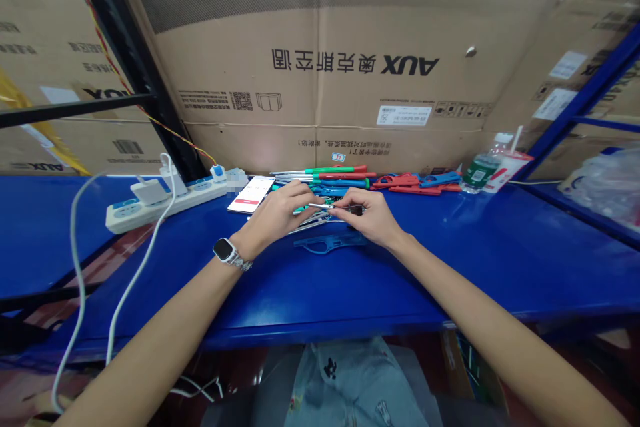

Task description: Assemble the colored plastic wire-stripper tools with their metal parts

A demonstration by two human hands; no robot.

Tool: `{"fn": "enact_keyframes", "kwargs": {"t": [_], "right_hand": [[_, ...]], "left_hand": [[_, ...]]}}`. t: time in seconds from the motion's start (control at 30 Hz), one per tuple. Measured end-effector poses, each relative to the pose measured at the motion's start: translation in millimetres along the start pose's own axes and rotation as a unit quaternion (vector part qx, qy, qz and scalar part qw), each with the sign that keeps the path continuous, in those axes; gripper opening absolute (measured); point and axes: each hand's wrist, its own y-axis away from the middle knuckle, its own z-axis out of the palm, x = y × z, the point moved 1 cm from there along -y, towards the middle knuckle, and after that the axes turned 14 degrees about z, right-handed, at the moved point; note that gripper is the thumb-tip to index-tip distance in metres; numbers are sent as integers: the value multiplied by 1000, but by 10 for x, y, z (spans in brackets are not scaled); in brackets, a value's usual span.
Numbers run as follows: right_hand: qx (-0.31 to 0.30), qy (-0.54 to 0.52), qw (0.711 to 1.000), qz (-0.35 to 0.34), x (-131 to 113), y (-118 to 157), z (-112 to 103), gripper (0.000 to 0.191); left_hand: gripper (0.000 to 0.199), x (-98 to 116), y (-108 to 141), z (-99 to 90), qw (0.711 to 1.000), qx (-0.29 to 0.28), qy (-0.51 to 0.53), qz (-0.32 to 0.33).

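My left hand [280,213], with a white watch [225,250] on the wrist, is closed in a pinch on a slim silver metal rod [318,205]. From the other side my right hand [373,217] pinches at the rod's right end, and a small dark part shows by its fingers. Just below both hands a flat blue plastic handle piece [323,243] with an oval opening lies on the table. Under and behind the fingers are several thin metal rods [310,221], partly hidden. The exact kind of the held rod is too small to tell.
Screwdrivers [325,171] with coloured handles lie behind my hands, beside red and blue plastic pieces [400,181]. A phone [251,193] and a power strip [125,215] with white cables are left. A bottle [481,170] and a cup [507,170] stand right. Cardboard [320,27] walls the back.
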Motion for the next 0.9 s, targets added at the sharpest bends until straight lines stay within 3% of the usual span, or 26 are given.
{"fn": "enact_keyframes", "kwargs": {"t": [0.23, 0.47, 0.6, 0.73, 0.9], "right_hand": [[-2, 47, 998, -31, -17, 10, 22, 31], [23, 55, 996, -69, -62, 19, 31, 24], [19, 23, 999, -26, -70, 25, 52, 20], [-8, -20, 999, 37, -45, 24, 34, 29], [-69, -11, 997, 44, -3, 9, -25, 36]], "left_hand": [[29, 18, -13, -12, 999, -40, -23, 21], [36, 134, -45, -29, 995, -100, -17, 0], [39, 164, -67, -42, 993, -115, -18, -15], [37, 160, -70, -27, 995, -92, 26, -38], [29, 116, -36, 5, 991, -73, 67, -91]]}}
